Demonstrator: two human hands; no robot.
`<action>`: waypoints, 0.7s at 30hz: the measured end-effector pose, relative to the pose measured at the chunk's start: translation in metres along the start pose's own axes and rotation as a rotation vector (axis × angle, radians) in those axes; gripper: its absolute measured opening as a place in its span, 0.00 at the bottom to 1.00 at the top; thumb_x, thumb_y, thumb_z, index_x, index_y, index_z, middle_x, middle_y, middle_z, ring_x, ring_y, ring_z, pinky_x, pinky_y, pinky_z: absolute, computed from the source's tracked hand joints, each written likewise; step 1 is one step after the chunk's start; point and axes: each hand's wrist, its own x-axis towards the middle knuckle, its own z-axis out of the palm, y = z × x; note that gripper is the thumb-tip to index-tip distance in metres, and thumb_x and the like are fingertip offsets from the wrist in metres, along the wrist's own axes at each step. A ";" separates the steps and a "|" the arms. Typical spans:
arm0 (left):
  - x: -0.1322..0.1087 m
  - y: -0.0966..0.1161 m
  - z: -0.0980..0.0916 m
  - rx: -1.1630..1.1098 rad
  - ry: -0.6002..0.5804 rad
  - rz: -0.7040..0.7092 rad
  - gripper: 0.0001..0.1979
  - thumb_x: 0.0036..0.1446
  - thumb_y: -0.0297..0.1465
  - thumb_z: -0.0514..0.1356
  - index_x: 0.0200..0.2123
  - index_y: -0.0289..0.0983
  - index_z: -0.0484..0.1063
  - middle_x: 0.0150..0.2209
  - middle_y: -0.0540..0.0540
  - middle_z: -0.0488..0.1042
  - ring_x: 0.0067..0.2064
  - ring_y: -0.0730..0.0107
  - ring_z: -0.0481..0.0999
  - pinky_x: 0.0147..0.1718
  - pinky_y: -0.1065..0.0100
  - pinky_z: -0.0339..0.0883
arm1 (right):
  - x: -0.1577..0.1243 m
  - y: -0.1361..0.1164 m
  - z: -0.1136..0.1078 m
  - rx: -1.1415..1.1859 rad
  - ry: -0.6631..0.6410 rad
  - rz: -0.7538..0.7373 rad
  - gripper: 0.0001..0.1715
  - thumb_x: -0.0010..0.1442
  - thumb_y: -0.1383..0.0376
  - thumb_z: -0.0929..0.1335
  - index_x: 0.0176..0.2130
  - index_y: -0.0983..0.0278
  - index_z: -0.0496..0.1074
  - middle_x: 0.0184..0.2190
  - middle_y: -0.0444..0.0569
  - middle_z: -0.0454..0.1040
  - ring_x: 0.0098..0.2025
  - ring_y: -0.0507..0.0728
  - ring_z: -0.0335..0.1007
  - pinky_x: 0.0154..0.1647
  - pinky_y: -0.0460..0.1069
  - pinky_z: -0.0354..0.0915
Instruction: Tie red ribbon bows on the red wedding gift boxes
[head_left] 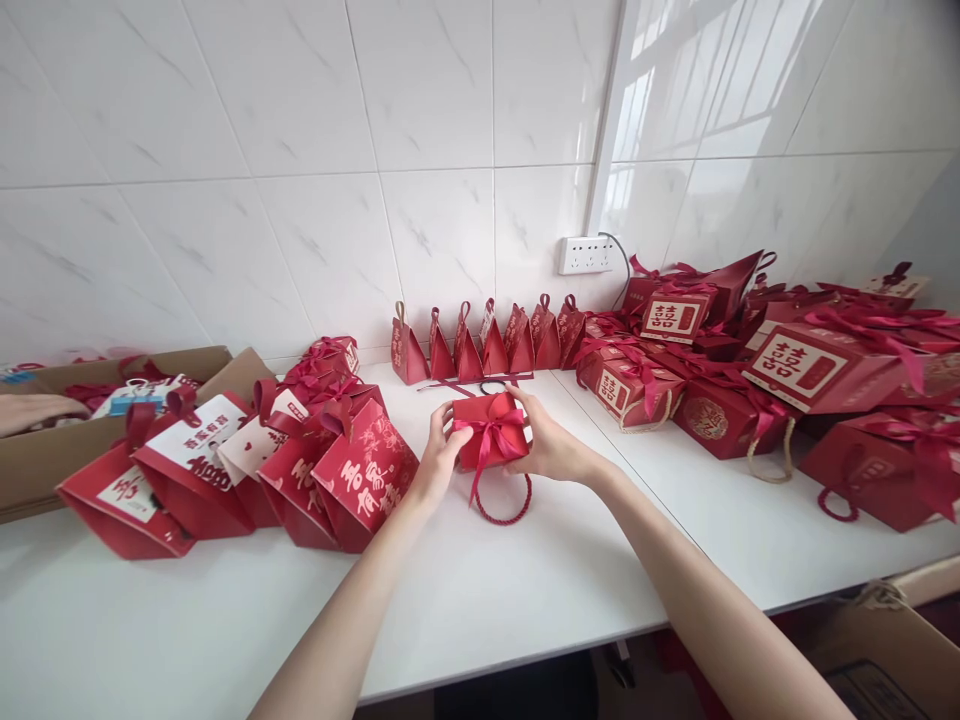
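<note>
A small red gift box [474,412] with a ribbon bow [495,430] on it is held between my two hands, over the middle of the white table. My left hand [437,452] grips its left side, thumb toward the front. On the right side my right hand [546,440] closes round the box, fingers at its back and lower edge. A twisted dark red cord handle [504,520] loops down below the box toward me. Behind the box, a ribbon strip [457,384] lies on the table.
Triangular red boxes [491,345] stand in a row near the tiled wall. Larger red boxes [367,470] lean together at left, beside a cardboard carton [30,460] with another person's hand [37,412]. Bow-tied boxes [817,365] pile up at right. A power strip [587,256] is on the wall.
</note>
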 end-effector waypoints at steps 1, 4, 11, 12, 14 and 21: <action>0.000 0.000 0.000 0.015 0.029 0.012 0.26 0.52 0.41 0.57 0.53 0.42 0.53 0.54 0.43 0.64 0.54 0.61 0.68 0.51 0.61 0.63 | 0.000 0.000 0.001 0.005 -0.006 -0.013 0.62 0.40 0.68 0.75 0.63 0.54 0.39 0.59 0.55 0.49 0.52 0.62 0.61 0.49 0.58 0.67; 0.000 -0.002 0.002 0.129 0.132 0.054 0.31 0.47 0.40 0.63 0.51 0.41 0.52 0.55 0.41 0.63 0.53 0.61 0.68 0.52 0.59 0.61 | -0.001 -0.002 0.002 0.033 -0.047 -0.060 0.62 0.42 0.64 0.75 0.64 0.52 0.38 0.60 0.55 0.49 0.51 0.61 0.61 0.45 0.58 0.70; 0.001 -0.002 0.002 0.148 0.130 0.082 0.34 0.44 0.37 0.65 0.50 0.41 0.50 0.53 0.41 0.64 0.50 0.61 0.71 0.50 0.58 0.64 | -0.002 -0.009 0.000 0.120 -0.041 0.015 0.38 0.57 0.54 0.66 0.61 0.54 0.47 0.59 0.54 0.55 0.51 0.60 0.63 0.42 0.56 0.71; 0.000 -0.002 0.002 0.141 0.129 0.079 0.34 0.43 0.36 0.66 0.50 0.42 0.50 0.53 0.41 0.64 0.50 0.61 0.71 0.50 0.58 0.65 | -0.001 -0.009 0.000 0.116 -0.009 0.009 0.35 0.58 0.55 0.65 0.60 0.55 0.49 0.59 0.54 0.55 0.50 0.59 0.65 0.41 0.55 0.72; 0.000 -0.001 0.002 0.136 0.136 0.071 0.34 0.43 0.35 0.66 0.49 0.42 0.50 0.53 0.41 0.64 0.50 0.60 0.71 0.49 0.58 0.65 | 0.000 -0.007 0.001 0.107 0.054 0.002 0.30 0.58 0.56 0.65 0.57 0.56 0.53 0.59 0.54 0.55 0.48 0.58 0.67 0.40 0.55 0.72; 0.000 -0.002 0.003 0.157 0.142 0.082 0.32 0.43 0.36 0.66 0.48 0.42 0.50 0.54 0.41 0.63 0.50 0.61 0.71 0.49 0.59 0.65 | 0.004 -0.004 0.005 0.113 0.172 -0.007 0.14 0.55 0.54 0.66 0.33 0.61 0.60 0.42 0.48 0.67 0.40 0.55 0.70 0.38 0.53 0.71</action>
